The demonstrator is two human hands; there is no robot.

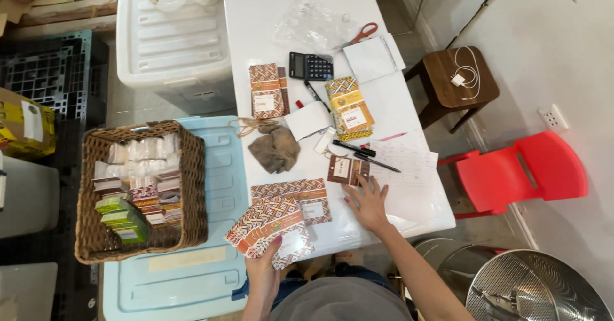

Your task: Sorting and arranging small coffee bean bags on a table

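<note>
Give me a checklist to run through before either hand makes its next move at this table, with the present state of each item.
1. Left hand grips the fanned patterned packets: ok.
2. Right hand lies flat on the white table, holding nothing: ok.
3. Small brown packet lies just beyond the right fingertips: ok.
4. Two black pens lie close beside that packet, easy to knock: not ok.
5. Wicker basket sits beside the left hand, room among its boxes: cannot tell.
</note>
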